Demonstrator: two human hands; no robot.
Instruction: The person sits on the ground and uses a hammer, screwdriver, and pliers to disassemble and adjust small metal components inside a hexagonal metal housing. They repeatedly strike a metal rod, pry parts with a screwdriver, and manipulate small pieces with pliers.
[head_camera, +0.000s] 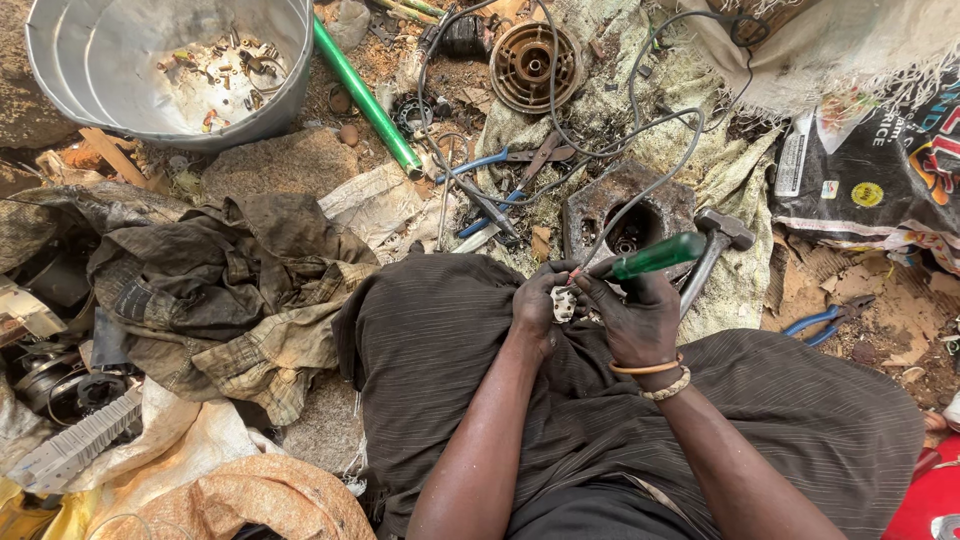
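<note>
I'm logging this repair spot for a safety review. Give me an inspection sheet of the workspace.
Surface: dirt ground under cloths and sacks.
Job's things: small white part; green-handled screwdriver.
Clutter: metal basin holding scraps, green pipe, hammer, blue pliers, rusty round part.
Grips: left hand holds the part; right hand holds the screwdriver.
Cables: grey wires, loose.
Surroundings: rags.

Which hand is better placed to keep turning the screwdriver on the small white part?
Right. The right hand already grips the green-handled screwdriver, its tip toward the small white part, which the left hand holds.
</note>
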